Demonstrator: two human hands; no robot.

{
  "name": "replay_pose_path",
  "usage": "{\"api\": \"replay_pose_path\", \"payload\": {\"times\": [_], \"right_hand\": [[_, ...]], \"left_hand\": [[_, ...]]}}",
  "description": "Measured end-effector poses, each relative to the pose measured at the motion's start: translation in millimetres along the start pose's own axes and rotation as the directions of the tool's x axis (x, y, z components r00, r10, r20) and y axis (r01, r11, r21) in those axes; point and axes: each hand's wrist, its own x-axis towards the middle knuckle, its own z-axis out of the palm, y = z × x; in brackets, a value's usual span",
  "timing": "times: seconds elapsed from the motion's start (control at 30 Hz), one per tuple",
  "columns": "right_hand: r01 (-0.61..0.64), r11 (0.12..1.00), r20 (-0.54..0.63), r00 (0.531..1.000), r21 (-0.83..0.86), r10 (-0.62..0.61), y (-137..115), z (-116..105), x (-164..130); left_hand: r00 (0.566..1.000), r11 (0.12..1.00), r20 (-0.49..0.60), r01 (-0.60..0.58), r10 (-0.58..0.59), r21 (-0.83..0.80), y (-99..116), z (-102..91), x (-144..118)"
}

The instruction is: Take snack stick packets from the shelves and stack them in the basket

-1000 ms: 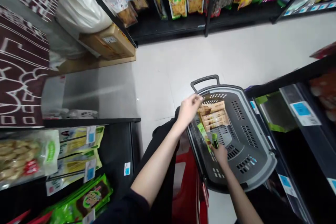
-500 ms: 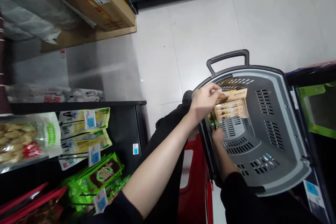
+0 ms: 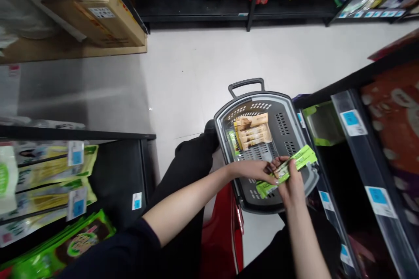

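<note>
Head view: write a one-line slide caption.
Both hands, left hand and right hand, hold green snack packets over a grey shopping basket containing tan packets, between stocked shop shelves.

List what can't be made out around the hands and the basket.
- Print on the green packets: head view, blurred and too small.
- Packet count: overlapped, covered by right hand and left hand.
- Basket floor: partly hidden by tan packets.
- Price labels: too small.
</note>
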Motion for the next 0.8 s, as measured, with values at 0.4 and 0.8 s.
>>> {"api": "replay_pose_path", "payload": {"times": [0.4, 0.8], "right_hand": [[-0.032, 0.973, 0.141, 0.988, -0.227, 0.065, 1, -59, -5], [0.140, 0.945, -0.252, 0.943, -0.295, -0.218, -25, -95, 15]], "left_hand": [[0.990, 0.971, 0.102, 0.121, -0.101, -0.208, -9, 50.1, 20], [0.925, 0.900, 0.304, 0.319, -0.228, -0.296, -5, 50.1, 20]]}}
